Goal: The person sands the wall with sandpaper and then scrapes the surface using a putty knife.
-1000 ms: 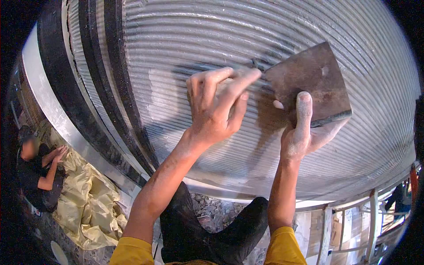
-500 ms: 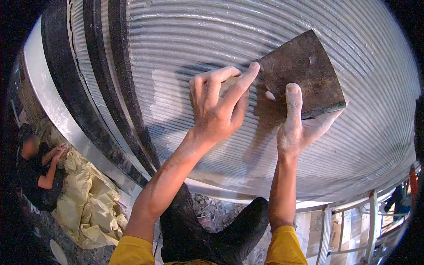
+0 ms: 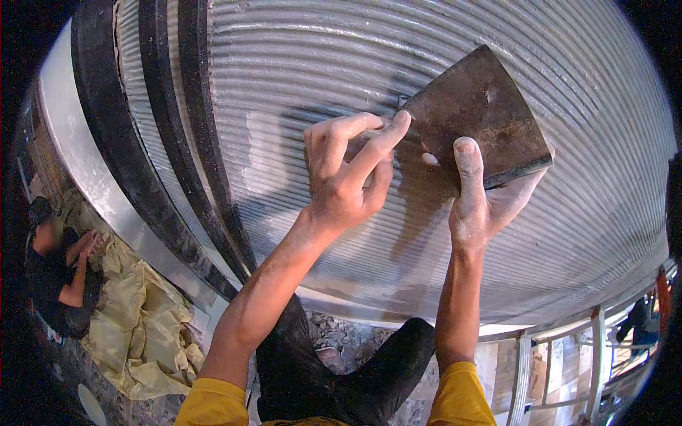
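Observation:
My right hand [image 3: 472,195] grips a dark brown, four-sided slab [image 3: 483,106] with a worn, scuffed face. Its thumb presses on the near face, and the other fingers go behind, mostly hidden. My left hand [image 3: 348,167] is at the slab's left corner, index finger stretched out and its tip at or against that corner. The remaining left fingers are bent and apart, with nothing visible in them. A pale fingertip shows below the slab's left edge. Behind both hands spreads a large grey ridged surface [image 3: 284,64]. White dust coats my fingers.
Black curved bands [image 3: 160,106] run down the ridged surface's left side. At lower left a person in dark clothes [image 3: 60,270] sits beside a crumpled yellowish sheet [image 3: 142,319]. A metal ladder-like frame [image 3: 522,376] stands at lower right. Rubble [image 3: 344,334] lies below, near my legs.
The slab has shifted slightly left and tilted a little in my right hand. My left index fingertip has moved slightly down and left, staying by the slab's corner.

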A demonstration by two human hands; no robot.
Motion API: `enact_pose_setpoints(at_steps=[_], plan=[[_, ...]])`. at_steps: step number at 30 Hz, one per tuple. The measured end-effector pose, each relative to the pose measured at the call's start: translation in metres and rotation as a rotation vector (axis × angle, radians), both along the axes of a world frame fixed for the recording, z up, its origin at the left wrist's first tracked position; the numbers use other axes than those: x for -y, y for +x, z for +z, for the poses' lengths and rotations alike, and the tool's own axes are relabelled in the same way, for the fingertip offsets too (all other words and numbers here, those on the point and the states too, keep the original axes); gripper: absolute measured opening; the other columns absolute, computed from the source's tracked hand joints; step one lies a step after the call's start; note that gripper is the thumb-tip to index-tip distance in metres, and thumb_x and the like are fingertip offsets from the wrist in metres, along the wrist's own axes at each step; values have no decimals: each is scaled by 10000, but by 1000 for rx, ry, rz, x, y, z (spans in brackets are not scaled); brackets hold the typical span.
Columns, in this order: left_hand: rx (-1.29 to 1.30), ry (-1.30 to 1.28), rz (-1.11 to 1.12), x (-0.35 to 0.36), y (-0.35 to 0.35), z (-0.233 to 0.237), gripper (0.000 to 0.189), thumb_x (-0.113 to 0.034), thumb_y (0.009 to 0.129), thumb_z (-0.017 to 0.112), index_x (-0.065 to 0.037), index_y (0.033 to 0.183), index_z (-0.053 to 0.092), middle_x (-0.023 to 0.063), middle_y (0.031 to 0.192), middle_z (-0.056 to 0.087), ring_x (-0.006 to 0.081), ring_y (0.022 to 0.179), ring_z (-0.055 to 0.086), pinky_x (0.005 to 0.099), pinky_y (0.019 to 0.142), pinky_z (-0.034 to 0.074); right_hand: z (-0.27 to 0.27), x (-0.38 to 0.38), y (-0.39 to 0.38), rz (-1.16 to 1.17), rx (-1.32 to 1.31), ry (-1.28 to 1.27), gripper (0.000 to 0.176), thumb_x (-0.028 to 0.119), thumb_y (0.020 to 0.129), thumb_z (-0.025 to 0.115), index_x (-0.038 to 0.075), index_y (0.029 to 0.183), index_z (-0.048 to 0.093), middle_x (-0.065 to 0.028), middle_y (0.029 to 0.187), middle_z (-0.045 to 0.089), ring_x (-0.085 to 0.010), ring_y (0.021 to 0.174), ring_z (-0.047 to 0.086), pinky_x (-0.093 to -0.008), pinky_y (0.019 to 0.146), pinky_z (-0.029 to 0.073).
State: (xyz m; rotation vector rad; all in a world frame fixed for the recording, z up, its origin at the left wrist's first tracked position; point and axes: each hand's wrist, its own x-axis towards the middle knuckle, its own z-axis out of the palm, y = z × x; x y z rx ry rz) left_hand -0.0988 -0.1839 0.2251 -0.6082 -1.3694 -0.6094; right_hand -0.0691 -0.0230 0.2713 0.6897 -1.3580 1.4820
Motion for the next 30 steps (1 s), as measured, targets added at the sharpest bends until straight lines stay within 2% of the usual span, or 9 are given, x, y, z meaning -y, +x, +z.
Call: enact_pose_setpoints(at_steps=[8, 14, 16, 18, 20, 21, 26, 29, 30], plan=[[-26, 63, -93, 1, -1, -6, 485, 12, 797, 677, -154, 1252, 700, 32, 1114, 627, 204, 1001, 548, 366, 888, 386, 2, 5, 3, 104, 57, -25, 638, 95, 816, 835, 24, 1288, 412, -95, 1169, 537, -173, 1060, 528, -347, 975, 445], [-146, 95, -127, 0, -9, -10, 474, -10, 803, 696, -142, 1257, 672, 88, 1154, 615, 226, 1031, 542, 377, 899, 403, 6, 7, 15, 21, -86, -6, 613, 55, 803, 822, 27, 1272, 428, -109, 1195, 548, -196, 1070, 546, -343, 932, 487], [-189, 121, -164, 1, -6, -7, 457, -39, 818, 697, -138, 1262, 661, 103, 1173, 607, 231, 1040, 538, 383, 906, 404, 11, 9, 20, -10, -101, -214, 589, 27, 810, 801, 22, 1269, 431, -125, 1234, 536, -216, 1101, 540, -358, 909, 520], [28, 103, -55, 9, 5, 4, 357, -58, 889, 654, 1, 1237, 602, 143, 1196, 561, 292, 1141, 492, 402, 982, 417, 9, 14, 20, -37, -86, -229, 582, 19, 819, 792, 18, 1272, 427, -131, 1234, 533, -220, 1106, 538, -363, 916, 519], [81, 80, 20, 11, 6, 10, 359, -109, 894, 659, -32, 1243, 629, 117, 1177, 578, 285, 1111, 497, 409, 990, 377, 3, 18, 16, -98, -53, -263, 570, 2, 836, 775, 11, 1280, 419, -145, 1235, 527, -227, 1114, 535, -373, 929, 517], [108, 55, 69, 10, 9, 14, 367, -114, 886, 668, -55, 1247, 643, 110, 1176, 579, 277, 1094, 497, 400, 966, 374, -4, 17, 11, -185, -76, -197, 526, -6, 868, 742, -17, 1294, 435, -151, 1265, 531, -239, 1150, 543, -383, 1030, 440], [117, 11, 140, 12, 5, 15, 388, -118, 868, 681, -121, 1256, 676, 85, 1176, 575, 248, 1054, 486, 381, 892, 368, -16, 46, 8, -215, -65, -293, 549, -21, 880, 728, -12, 1328, 410, -154, 1276, 512, -247, 1168, 528, -394, 1036, 428], [100, 16, 143, 13, 1, 14, 433, -144, 864, 691, -242, 1285, 679, 26, 1192, 560, 238, 968, 483, 390, 859, 374, -25, 58, 4, -195, -13, -389, 532, -54, 899, 681, 1, 1342, 391, -173, 1289, 516, -250, 1135, 558, -376, 913, 536], [101, 10, 144, 13, 1, 14, 433, -144, 864, 691, -242, 1285, 679, 26, 1192, 560, 238, 968, 483, 390, 859, 374, -28, 62, 2, -194, -11, -395, 532, -54, 899, 681, 1, 1342, 391, -173, 1289, 516, -250, 1135, 558, -376, 913, 536]])
